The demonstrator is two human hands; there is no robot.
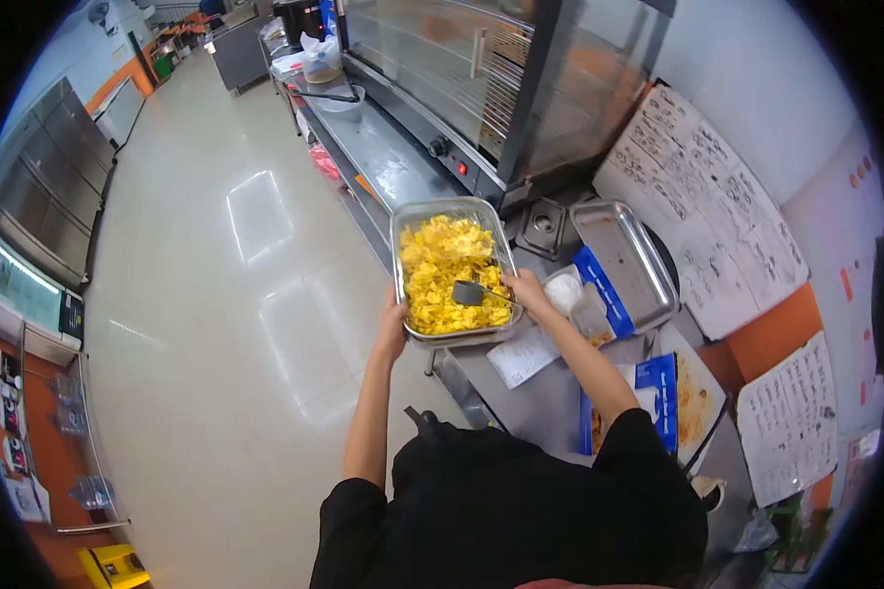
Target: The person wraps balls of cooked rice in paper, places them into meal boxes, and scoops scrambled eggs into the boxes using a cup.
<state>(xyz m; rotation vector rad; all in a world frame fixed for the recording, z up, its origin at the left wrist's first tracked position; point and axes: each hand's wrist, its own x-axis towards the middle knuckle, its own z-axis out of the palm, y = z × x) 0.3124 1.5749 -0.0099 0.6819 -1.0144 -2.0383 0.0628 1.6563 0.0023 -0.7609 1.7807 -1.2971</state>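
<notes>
Fingers [400, 309] of the left hand [392, 326] and right hand [528, 293] pinched the tray [396, 240], whose uneven tilt could have spilled the yellow food [437, 280].

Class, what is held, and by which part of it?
A tray of yellow food: left hand on its left side, right hand on its right. Whether the dark utensil is also gripped is unclear.

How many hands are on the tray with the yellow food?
2. The left hand is at the left side of the tray of yellow food, and the right hand is at its right side. Some fingers are hidden, but no other hand shows.
</notes>
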